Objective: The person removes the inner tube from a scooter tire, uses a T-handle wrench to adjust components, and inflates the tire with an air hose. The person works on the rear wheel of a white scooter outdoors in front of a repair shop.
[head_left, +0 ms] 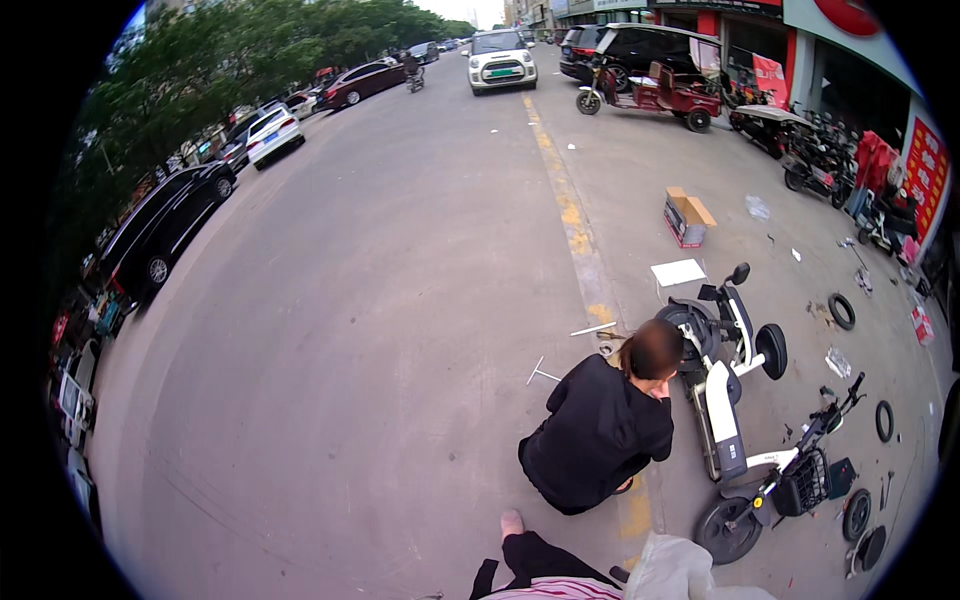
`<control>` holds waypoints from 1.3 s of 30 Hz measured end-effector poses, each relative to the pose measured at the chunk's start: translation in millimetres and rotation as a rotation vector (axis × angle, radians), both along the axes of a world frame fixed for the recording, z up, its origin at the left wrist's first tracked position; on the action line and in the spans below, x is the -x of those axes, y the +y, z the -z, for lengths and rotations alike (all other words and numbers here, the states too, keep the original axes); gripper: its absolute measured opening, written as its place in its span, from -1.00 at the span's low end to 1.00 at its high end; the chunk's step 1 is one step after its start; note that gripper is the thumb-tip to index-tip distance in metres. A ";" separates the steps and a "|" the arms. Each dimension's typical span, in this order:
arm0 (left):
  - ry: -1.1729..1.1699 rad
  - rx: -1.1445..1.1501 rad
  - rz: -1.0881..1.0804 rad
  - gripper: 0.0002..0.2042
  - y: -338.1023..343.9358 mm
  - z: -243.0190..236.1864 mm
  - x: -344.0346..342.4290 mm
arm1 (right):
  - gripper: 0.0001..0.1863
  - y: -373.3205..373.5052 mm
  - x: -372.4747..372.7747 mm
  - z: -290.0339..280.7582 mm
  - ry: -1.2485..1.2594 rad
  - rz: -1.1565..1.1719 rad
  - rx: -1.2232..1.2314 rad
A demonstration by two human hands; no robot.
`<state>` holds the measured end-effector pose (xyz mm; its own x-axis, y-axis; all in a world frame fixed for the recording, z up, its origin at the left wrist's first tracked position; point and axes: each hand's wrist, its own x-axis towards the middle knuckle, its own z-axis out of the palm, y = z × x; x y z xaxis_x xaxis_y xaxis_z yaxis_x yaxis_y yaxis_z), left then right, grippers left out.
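Note:
Neither of my hands shows in the head view. At the bottom edge I see only my dark trouser leg (540,555), a bare foot (511,522), a striped garment (560,590) and a pale crumpled cloth or bag (680,572). Just ahead a person in black (600,435) crouches on the road with head bent toward a white electric scooter (722,385) that lies tipped on its side. A second scooter with a front basket (790,478) lies to the right of it.
Loose tyres (842,311) and small parts lie scattered on the right. A cardboard box (686,216), a white sheet (678,272) and metal rods (541,372) rest on the asphalt. Parked cars (160,232) line the left; a white car (500,60) and a tricycle (650,92) stand farther up the street.

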<state>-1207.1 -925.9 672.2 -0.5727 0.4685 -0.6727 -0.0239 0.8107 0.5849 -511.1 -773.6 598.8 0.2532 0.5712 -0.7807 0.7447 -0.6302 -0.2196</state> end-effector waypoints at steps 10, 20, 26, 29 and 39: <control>0.029 0.057 0.610 -0.60 501.2 -6.3 73.0 | -0.75 23.5 141.5 30.4 -0.060 0.536 0.304; 0.022 0.005 1.218 -0.61 911.0 -12.7 6.7 | -0.76 102.2 250.0 -35.7 -0.745 1.997 -0.730; 0.018 0.001 1.391 -0.61 1083.2 -1.4 -5.8 | -0.70 162.5 161.0 -231.5 -0.614 2.117 -1.522; 0.017 -0.001 1.435 -0.62 1146.8 12.3 -3.1 | -0.81 212.6 103.8 -305.7 -0.609 2.026 -1.711; -0.027 0.084 1.437 -0.61 1292.6 50.9 -72.9 | -0.74 401.7 -73.6 -400.1 -0.896 1.795 -1.626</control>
<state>-1134.2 366.6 621.3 0.3659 0.5780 -0.7294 0.8183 0.1734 0.5480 -437.5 -371.9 998.9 0.7258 -0.6400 0.2524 0.1546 -0.2058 -0.9663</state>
